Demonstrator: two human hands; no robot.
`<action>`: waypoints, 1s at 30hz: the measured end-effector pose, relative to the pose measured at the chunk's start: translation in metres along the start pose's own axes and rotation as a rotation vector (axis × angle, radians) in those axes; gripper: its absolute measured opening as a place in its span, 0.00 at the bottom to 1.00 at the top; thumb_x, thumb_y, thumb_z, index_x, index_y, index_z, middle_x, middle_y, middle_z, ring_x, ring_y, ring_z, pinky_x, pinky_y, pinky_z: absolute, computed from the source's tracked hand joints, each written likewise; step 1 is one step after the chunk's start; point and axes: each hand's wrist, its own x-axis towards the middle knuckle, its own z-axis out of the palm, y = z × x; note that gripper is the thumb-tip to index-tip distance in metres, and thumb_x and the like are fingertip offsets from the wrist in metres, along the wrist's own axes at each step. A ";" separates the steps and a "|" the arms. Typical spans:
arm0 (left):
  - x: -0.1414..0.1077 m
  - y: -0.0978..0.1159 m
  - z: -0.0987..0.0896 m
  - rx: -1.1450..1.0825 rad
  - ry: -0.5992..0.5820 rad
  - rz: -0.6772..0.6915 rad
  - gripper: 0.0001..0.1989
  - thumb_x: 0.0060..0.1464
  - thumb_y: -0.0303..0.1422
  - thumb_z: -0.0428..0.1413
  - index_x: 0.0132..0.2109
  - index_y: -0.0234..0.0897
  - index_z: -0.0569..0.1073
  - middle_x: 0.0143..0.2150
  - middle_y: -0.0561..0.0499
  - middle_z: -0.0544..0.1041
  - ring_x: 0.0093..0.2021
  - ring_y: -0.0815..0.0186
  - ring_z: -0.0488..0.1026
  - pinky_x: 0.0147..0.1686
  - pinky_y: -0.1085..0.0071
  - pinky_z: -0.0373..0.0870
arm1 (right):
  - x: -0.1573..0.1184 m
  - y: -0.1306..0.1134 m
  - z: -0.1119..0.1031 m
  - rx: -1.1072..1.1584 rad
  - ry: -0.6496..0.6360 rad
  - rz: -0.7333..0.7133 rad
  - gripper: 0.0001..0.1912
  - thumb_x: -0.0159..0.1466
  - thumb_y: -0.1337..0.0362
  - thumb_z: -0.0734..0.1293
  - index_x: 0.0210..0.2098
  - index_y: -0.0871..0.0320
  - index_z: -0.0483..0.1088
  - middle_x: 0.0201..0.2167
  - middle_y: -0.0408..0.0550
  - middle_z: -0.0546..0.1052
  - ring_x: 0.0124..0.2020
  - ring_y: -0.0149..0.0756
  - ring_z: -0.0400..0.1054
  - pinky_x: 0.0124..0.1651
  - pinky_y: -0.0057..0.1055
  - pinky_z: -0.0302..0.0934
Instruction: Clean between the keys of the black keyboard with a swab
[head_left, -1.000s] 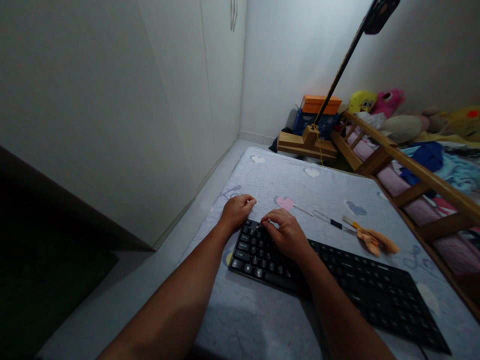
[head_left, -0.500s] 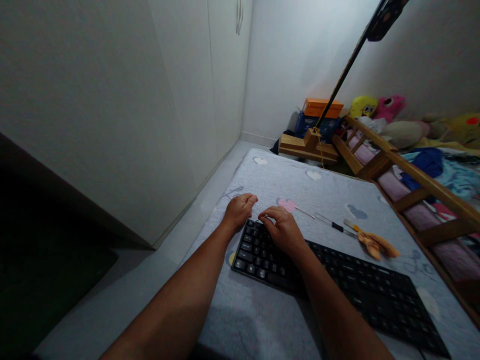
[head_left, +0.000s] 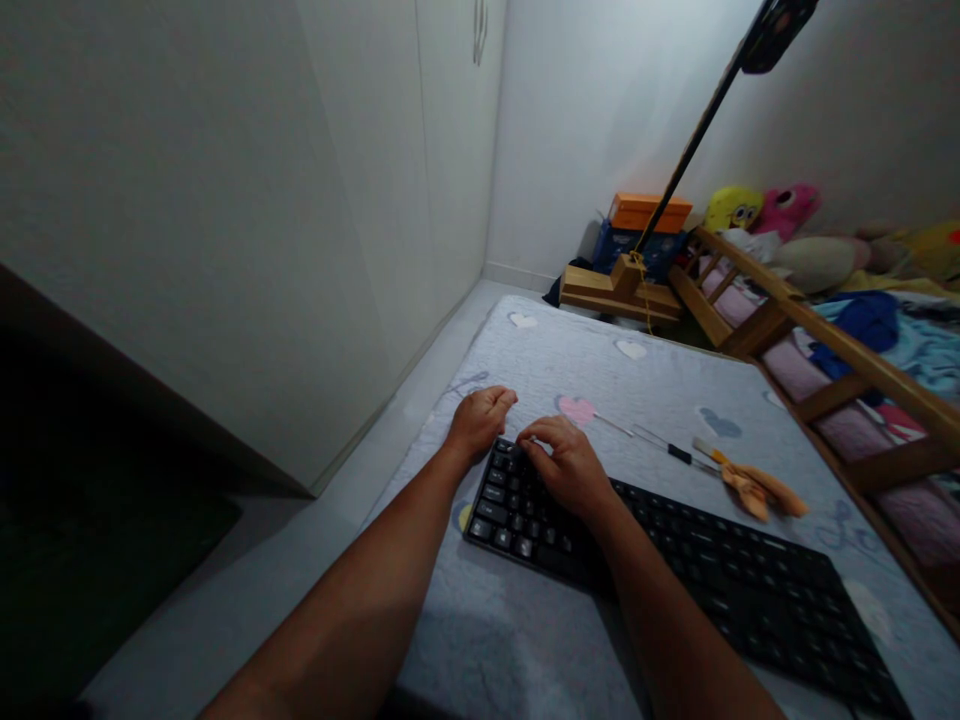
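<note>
A black keyboard [head_left: 757, 590] lies slantwise on the bed cover, its near-left keys in full view. My left hand [head_left: 480, 422] rests at the keyboard's far-left corner with fingers curled closed; what they hold, if anything, is hidden. Over the top-left keys, my right hand [head_left: 562, 460] is closed in a pinch, fingertips by the upper key row. Whatever sits between those fingertips is too small to make out. Beyond the keyboard lie a thin white stick [head_left: 613, 425], a wire tool with a black grip [head_left: 679, 455], a yellow-handled brush [head_left: 709, 451] and a crumpled orange cloth [head_left: 746, 488].
The light bed cover [head_left: 555, 360] has heart prints. A white wardrobe [head_left: 375, 200] stands at the left. At the right runs a wooden bed rail [head_left: 832, 340], with soft toys and clothes behind it. A black pole on a wooden base [head_left: 619, 285] stands near boxes [head_left: 649, 212].
The view has shifted very slightly. A thin line visible at my right fingertips before hardly shows now. Both hands stay at the keyboard's top-left corner.
</note>
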 end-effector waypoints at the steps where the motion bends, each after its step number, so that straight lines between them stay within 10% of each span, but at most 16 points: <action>1: 0.000 0.000 0.000 -0.001 0.001 0.000 0.21 0.61 0.44 0.45 0.37 0.35 0.77 0.18 0.56 0.68 0.22 0.68 0.68 0.27 0.73 0.62 | 0.000 0.000 0.000 0.004 -0.001 0.000 0.07 0.63 0.71 0.65 0.33 0.56 0.76 0.35 0.48 0.80 0.40 0.39 0.71 0.48 0.37 0.61; 30: 0.002 -0.002 0.000 -0.002 0.007 0.005 0.22 0.61 0.44 0.45 0.39 0.34 0.78 0.18 0.56 0.69 0.23 0.67 0.69 0.28 0.73 0.62 | 0.001 0.007 0.006 0.061 0.082 0.031 0.08 0.64 0.69 0.64 0.32 0.55 0.76 0.33 0.48 0.80 0.39 0.39 0.71 0.46 0.37 0.62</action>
